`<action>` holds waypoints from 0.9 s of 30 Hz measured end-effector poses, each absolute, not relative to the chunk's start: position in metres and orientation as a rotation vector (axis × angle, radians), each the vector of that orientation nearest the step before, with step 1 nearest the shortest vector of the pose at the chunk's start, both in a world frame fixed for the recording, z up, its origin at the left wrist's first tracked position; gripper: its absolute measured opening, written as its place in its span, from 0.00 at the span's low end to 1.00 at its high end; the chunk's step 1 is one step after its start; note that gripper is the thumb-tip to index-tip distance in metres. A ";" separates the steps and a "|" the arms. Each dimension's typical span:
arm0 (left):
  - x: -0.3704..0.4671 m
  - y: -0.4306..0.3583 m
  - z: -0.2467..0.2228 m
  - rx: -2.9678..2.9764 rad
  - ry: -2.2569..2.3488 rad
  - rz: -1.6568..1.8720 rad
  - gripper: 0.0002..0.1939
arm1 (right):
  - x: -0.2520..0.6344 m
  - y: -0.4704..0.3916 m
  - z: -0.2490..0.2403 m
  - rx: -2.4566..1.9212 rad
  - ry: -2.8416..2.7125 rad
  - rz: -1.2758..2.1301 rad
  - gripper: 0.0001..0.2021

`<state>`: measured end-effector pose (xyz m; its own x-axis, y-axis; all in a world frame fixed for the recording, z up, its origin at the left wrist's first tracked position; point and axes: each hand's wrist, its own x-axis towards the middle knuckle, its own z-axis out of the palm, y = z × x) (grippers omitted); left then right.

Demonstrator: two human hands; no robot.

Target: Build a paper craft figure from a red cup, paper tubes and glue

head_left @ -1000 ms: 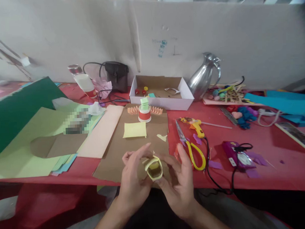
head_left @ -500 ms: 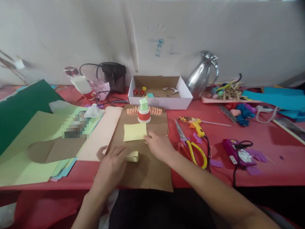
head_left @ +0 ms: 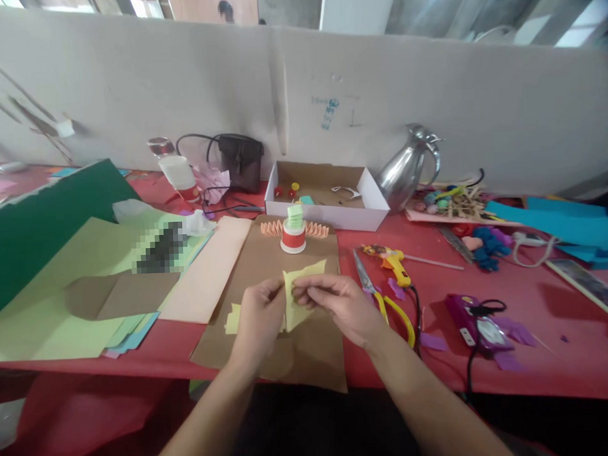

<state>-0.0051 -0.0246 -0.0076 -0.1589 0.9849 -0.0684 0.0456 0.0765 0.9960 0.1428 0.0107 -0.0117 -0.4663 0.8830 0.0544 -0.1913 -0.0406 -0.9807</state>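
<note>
Between my hands a piece of yellow paper [head_left: 301,308] is held up over a brown cardboard sheet [head_left: 313,361]. My left hand [head_left: 260,316] pinches its left edge. My right hand [head_left: 344,303] has its fingers closed at the paper's upper right part; the exact grip is partly hidden. Another yellow paper piece [head_left: 232,319] lies on the cardboard, partly covered by my left hand. Just beyond the hands stands a small red and white paper cup [head_left: 293,240] with pleated peach paper strips [head_left: 317,231] at both sides and a folded pale green strip [head_left: 294,216] on top.
Scissors [head_left: 368,279] with yellow handles, a yellow glue gun [head_left: 398,268] and a purple device [head_left: 479,325] lie to the right. A white box [head_left: 328,214] and a metal jug [head_left: 406,171] stand behind. Stacked coloured paper [head_left: 52,296] lies at left.
The yellow paper that lay flat on the cardboard is now lifted between both hands. My left hand has let go of the folded yellow piece and moved right.
</note>
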 end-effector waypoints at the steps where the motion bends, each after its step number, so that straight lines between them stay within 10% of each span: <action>1: 0.001 -0.028 -0.009 1.035 1.361 1.279 0.17 | 0.143 0.007 -0.012 -0.772 -1.388 1.625 0.10; 9: -0.039 -0.018 -0.017 1.319 1.894 1.356 0.17 | 0.149 -0.016 -0.014 -0.963 -1.204 1.356 0.05; 15: -0.104 0.037 -0.032 1.417 2.225 1.122 0.11 | 0.153 -0.024 -0.029 -0.866 -1.041 1.487 0.20; 22: -0.088 -0.031 0.000 1.921 1.971 1.184 0.23 | 0.154 -0.030 -0.026 -0.873 -1.083 1.482 0.14; 27: -0.087 -0.055 -0.016 2.316 1.881 0.506 0.38 | 0.158 -0.036 -0.024 -0.920 -1.105 1.543 0.10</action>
<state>-0.0871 -0.0551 -0.0159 0.1742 0.9675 0.1833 0.9290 -0.2232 0.2953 0.1580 -0.0362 -0.0239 -0.2249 0.9738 -0.0329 -0.2824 -0.0974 -0.9543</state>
